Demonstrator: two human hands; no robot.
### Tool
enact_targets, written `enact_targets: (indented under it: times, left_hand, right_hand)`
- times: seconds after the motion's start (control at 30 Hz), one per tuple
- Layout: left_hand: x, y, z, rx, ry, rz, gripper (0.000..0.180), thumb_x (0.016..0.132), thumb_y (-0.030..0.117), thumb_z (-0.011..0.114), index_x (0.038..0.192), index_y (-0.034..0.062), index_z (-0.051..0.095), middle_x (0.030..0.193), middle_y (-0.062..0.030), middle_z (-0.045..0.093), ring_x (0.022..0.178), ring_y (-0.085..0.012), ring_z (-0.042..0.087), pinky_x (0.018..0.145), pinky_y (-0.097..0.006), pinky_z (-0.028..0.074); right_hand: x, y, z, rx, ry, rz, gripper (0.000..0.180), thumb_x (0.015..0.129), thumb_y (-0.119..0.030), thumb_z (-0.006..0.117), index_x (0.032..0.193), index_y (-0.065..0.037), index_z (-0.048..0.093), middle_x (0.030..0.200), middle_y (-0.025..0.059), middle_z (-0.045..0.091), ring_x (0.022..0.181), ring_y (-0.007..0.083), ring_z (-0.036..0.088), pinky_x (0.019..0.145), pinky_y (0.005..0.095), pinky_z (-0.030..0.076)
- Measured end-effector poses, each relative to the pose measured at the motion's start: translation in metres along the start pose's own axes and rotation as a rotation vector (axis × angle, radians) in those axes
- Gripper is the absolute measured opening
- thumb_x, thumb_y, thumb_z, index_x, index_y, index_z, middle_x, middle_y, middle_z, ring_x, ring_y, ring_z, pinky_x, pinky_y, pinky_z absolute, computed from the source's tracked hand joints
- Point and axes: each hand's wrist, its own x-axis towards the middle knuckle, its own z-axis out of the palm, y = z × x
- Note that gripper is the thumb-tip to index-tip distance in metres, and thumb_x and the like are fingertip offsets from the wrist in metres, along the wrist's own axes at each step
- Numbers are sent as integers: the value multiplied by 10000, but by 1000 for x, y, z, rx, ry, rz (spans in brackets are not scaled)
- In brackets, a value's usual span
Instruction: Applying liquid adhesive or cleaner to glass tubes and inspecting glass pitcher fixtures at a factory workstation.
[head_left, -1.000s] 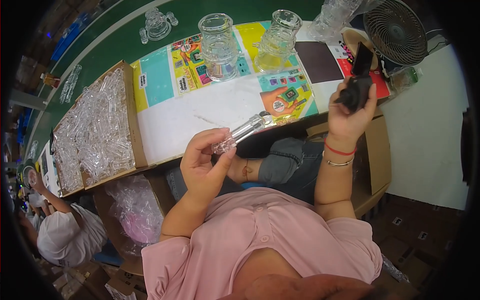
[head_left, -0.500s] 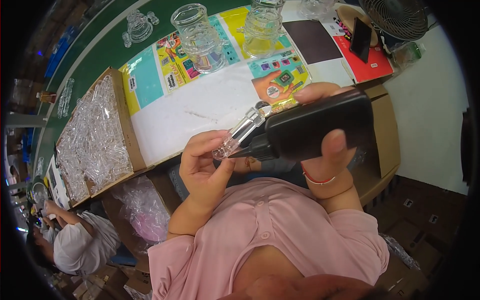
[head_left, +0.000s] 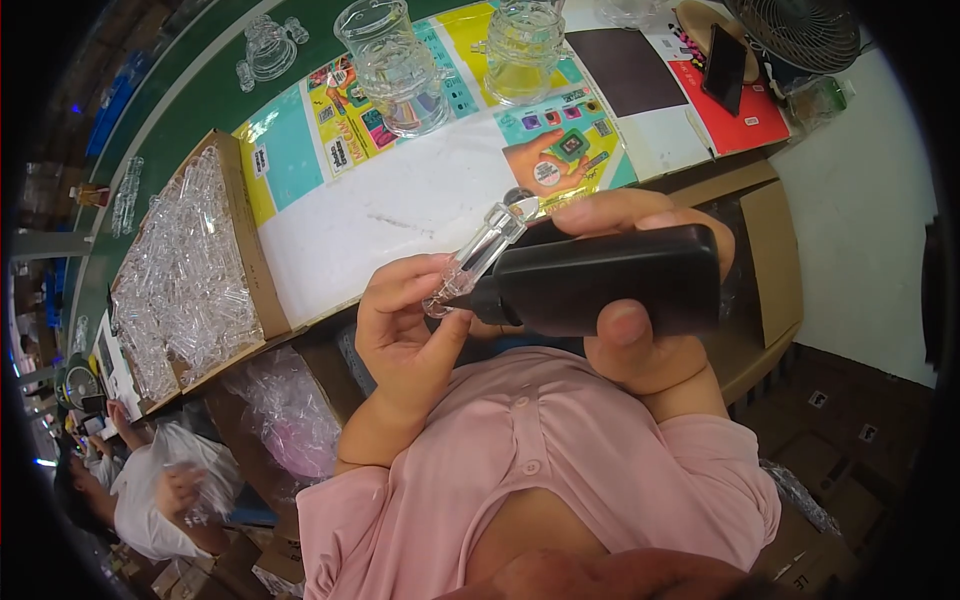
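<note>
My left hand [head_left: 400, 330] pinches the lower end of a clear, glass-like tube [head_left: 488, 247], which tilts up to the right. A dark round piece [head_left: 518, 197] shows at the tube's upper end; I cannot tell whether it is attached. Wrapped around a black squeeze bottle [head_left: 615, 280], my right hand [head_left: 648, 358] has its thumb on the near side and fingers over the far side. The bottle lies nearly level, its tapered nozzle [head_left: 484, 302] pointing left at the tube's lower end, close to my left fingertips. Whether the tip touches the tube is too small to tell.
An open cardboard box [head_left: 252, 235] of many clear tubes stands at left. Two clear vessels [head_left: 395, 85] [head_left: 525, 55] stand on printed sheets at the back. A phone [head_left: 724, 75] and a fan [head_left: 800, 35] are far right. A co-worker [head_left: 170, 490] sits at lower left.
The bottle and my right hand have shifted left and slightly down, and the nozzle sits closer in behind the tube. My left hand has barely moved. The co-worker's arms have changed position.
</note>
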Motion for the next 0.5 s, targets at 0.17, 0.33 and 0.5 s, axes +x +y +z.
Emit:
enact_targets:
  times: [0.17,0.33,0.5]
  left_hand:
    - [-2,0,-2,44,-1,22,392,696,-125,629,1041,4,493,1123,-188,494,1043,-246,525,894,-324,426]
    - [-2,0,1,97,31,66,373,699,-70,671,1021,13,501,1098,-187,513,1014,-243,539,870,-313,441]
    - [-2,3,0,157,41,96,369,696,-23,714,1002,19,512,1071,-182,535,976,-231,549,850,-306,444]
  right_hand:
    - [-1,1,-8,-7,-132,-66,512,763,-87,666,1138,-15,325,1016,258,548,840,260,607,747,340,509]
    - [3,-4,-1,-39,-16,9,341,788,-198,643,983,46,505,930,173,605,792,193,614,717,275,494]
    - [-3,-9,3,-106,54,185,425,804,-363,601,979,-19,423,938,139,571,795,177,580,708,284,493]
